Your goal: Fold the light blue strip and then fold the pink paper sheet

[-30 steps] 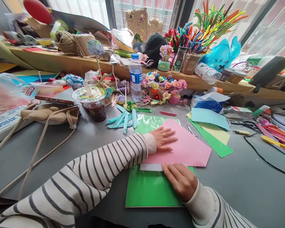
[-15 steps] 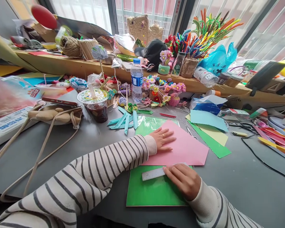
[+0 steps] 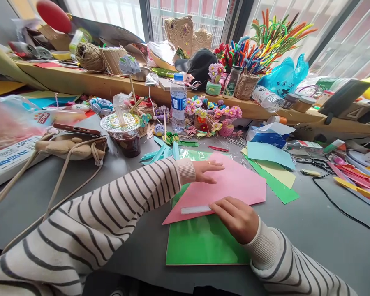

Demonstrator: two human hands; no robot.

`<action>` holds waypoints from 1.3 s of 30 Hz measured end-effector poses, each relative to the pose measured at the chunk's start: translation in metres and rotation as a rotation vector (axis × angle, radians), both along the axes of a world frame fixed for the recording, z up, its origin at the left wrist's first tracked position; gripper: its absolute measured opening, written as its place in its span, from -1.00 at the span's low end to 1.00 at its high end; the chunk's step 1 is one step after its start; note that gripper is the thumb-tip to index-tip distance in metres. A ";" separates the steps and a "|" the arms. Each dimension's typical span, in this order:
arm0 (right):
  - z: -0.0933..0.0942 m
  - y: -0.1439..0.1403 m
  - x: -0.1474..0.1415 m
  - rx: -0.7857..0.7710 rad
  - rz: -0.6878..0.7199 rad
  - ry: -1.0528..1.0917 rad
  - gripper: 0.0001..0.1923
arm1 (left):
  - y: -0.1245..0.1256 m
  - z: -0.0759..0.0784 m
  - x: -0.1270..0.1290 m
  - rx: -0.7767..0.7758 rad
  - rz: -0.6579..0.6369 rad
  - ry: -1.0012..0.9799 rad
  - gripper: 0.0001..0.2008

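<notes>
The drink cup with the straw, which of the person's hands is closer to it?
Left. The left hand is over the pink paper, to the right of the cup; the right hand is farther right and closer to the person, holding the white ruler.

Plain pink paper [image 3: 234, 181], white ruler [image 3: 194, 210], green sheet [image 3: 206, 242], cream sleeves [image 3: 135, 191] with dark stripes, grey tabletop [image 3: 314, 242]

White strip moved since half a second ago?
Yes: judged against the water bottle, the left end of the white strip has shifted toward it, onto the pink paper.
</notes>
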State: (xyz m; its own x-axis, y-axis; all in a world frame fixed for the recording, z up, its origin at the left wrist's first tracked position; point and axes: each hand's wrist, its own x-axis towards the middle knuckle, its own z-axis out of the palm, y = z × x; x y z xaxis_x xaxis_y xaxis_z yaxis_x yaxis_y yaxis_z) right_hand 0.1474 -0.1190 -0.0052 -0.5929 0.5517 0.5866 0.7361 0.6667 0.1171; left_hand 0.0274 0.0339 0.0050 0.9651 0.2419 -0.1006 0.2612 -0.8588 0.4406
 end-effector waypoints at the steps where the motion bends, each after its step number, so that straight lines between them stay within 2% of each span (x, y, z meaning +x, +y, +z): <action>1: -0.003 0.001 -0.005 0.003 0.006 0.002 -0.83 | -0.002 -0.002 -0.004 0.038 0.002 -0.008 -0.41; 5: -0.017 0.002 -0.020 0.030 0.034 -0.018 -0.84 | -0.016 -0.019 -0.013 0.210 -0.037 -0.011 -0.39; 9: -0.024 -0.004 -0.025 0.020 0.091 -0.056 -0.81 | -0.023 -0.031 -0.015 0.267 -0.017 -0.022 -0.41; 13: -0.023 -0.010 -0.025 -0.006 0.148 -0.063 -0.77 | -0.022 -0.030 -0.015 0.262 -0.004 -0.012 -0.42; 23: -0.028 -0.017 -0.021 -0.045 0.190 -0.119 -0.70 | -0.021 -0.032 -0.015 0.264 -0.008 -0.048 -0.42; 29: -0.026 -0.017 -0.013 -0.059 0.251 -0.023 -0.74 | -0.022 -0.032 -0.015 0.281 -0.003 -0.056 -0.43; 32: -0.021 -0.014 -0.015 -0.054 0.196 0.041 -0.75 | -0.021 -0.033 -0.015 0.284 -0.007 -0.061 -0.43; 35: -0.021 -0.010 -0.022 -0.007 0.141 0.010 -0.76 | -0.021 -0.035 -0.015 0.286 -0.010 -0.072 -0.43; 39: -0.025 -0.010 -0.030 -0.002 0.190 -0.088 -0.76 | -0.020 -0.038 -0.015 0.292 -0.001 -0.070 -0.43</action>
